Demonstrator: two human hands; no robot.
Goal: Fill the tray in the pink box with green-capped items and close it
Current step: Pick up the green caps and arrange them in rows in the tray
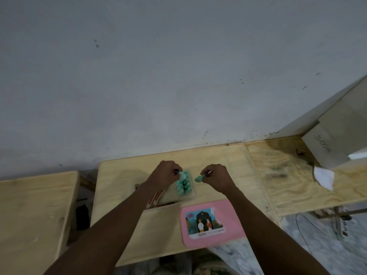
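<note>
Grey wall fills the upper half of my view, bare and with some dark spots, and below it lies a pale plywood surface [218, 171] where I work. My left hand [162, 174] is over the far middle of this surface, and its fingers [175, 171] pinch one green-capped item [182, 177] right above the clear tray [185, 184]. This tray holds already a row of green caps, close together; I cannot count them because they are small and blurred. My right hand [215, 176] is just beside the tray, on its right side, and its fingers are clenched on a second green-capped piece [198, 179], which hangs above the wood and does not touch the tray. The two hands are near each other but apart.

Closer to me, on the near edge of the same surface, I see the pink lid [213, 222] lying flat, with a coloured picture of two standing figures under an arch. It is well apart from the tray. To the left of the tray, partly under my left forearm, lie some thin reddish boxes [155, 197]; I cannot tell what is in them. On the right, a second plywood board carries a white crumpled paper [323, 176] and a pale carton [333, 139] with handwriting.
</note>
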